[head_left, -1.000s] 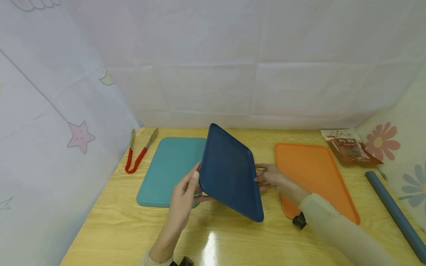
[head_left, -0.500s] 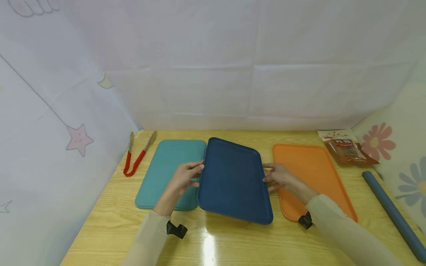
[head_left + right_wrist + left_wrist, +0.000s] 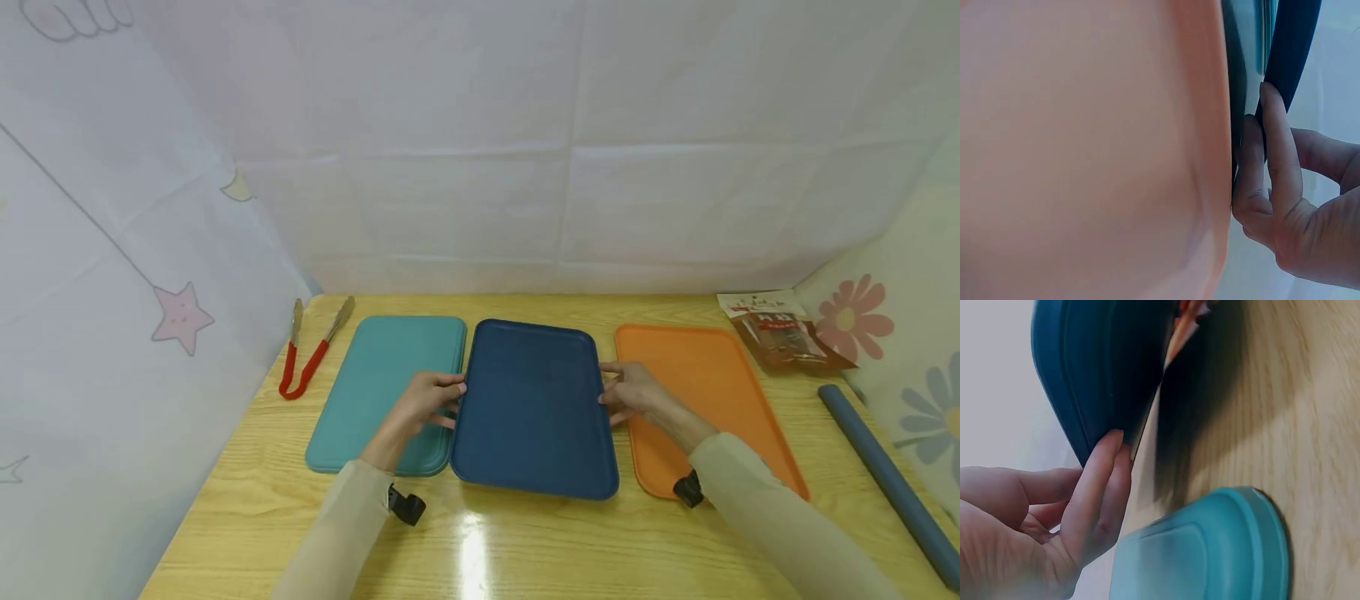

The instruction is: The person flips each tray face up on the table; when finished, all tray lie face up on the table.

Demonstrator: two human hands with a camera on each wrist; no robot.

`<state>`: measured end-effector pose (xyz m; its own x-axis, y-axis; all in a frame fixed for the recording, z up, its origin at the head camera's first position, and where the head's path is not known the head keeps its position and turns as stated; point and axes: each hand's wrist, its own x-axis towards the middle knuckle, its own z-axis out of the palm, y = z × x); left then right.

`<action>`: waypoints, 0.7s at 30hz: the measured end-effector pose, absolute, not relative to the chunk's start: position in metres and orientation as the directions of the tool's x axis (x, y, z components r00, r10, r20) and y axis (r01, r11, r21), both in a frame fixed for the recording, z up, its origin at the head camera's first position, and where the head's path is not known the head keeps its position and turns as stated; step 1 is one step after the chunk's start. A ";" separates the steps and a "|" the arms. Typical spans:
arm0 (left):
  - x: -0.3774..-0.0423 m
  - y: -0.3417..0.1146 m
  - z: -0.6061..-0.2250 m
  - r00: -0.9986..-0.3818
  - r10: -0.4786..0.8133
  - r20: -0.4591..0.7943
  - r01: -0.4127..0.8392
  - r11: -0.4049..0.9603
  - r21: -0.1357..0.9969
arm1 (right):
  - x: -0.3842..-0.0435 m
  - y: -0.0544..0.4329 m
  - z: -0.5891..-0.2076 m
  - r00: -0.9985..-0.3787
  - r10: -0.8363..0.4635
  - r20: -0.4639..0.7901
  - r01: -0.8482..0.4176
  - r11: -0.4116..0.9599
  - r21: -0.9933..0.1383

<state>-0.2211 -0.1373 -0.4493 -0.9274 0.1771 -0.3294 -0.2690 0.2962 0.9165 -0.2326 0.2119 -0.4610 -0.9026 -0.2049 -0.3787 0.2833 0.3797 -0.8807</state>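
Observation:
A dark blue rectangular tray is held between both hands in the middle of the table. My left hand grips its left rim, fingers under the edge; the left wrist view shows the tray's underside raised over the wood. The right hand holds the opposite rim, and in the right wrist view its fingertips lie under the dark edge. A teal tray lies just left, partly beneath the left hand. An orange tray lies to the right, under the right wrist.
Red-handled tongs lie spread at the left back. A brown and white food packet rests at the right back corner. A grey-blue roll runs along the table's right edge. Patterned cloth hangs behind.
The blue tray has come down from a steep tilt to nearly level between the teal and orange trays. Both hands have kept their hold on its sides.

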 end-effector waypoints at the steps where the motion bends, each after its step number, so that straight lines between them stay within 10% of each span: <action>1: -0.222 -0.136 -0.451 -0.927 0.177 -0.329 -0.265 0.309 0.913 | -0.233 0.212 -0.461 -0.903 -0.203 -0.379 0.282 0.384 -0.879; 21: -0.224 -0.112 -0.469 -0.967 0.169 -0.191 -0.071 0.540 0.838 | -0.244 0.210 -0.466 -0.923 -0.163 -0.347 0.216 0.529 -0.821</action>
